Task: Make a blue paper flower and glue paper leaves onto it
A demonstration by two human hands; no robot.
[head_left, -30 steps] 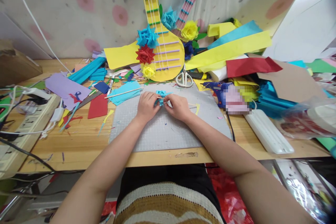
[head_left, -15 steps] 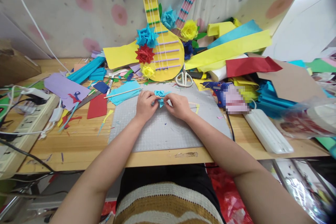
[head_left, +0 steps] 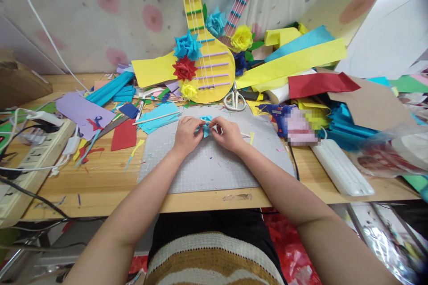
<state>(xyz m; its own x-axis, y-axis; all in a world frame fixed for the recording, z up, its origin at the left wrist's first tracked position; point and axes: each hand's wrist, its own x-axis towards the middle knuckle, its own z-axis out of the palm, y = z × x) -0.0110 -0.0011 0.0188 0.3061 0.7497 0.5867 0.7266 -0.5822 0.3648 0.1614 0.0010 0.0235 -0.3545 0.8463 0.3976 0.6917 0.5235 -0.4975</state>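
My left hand [head_left: 187, 134] and my right hand [head_left: 228, 134] meet over the grey cutting mat [head_left: 214, 164], both pinched on a small light-blue paper flower [head_left: 205, 126] held between their fingertips. A thin wooden stick [head_left: 245, 135] pokes out past my right hand. Most of the flower is hidden by my fingers. Behind the hands leans a yellow paper guitar [head_left: 214, 69] decorated with blue, red and yellow paper flowers.
White-handled scissors [head_left: 234, 100] lie at the mat's far edge. A blue glue gun [head_left: 279, 113] and a white case [head_left: 341, 167] sit to the right. A long wooden skewer [head_left: 157, 118], paper scraps and a power strip [head_left: 31, 156] lie to the left.
My fingers have turned the blue paper flower slightly and closed in on it; less of it shows now. Both hands stay in the same spot above the mat.
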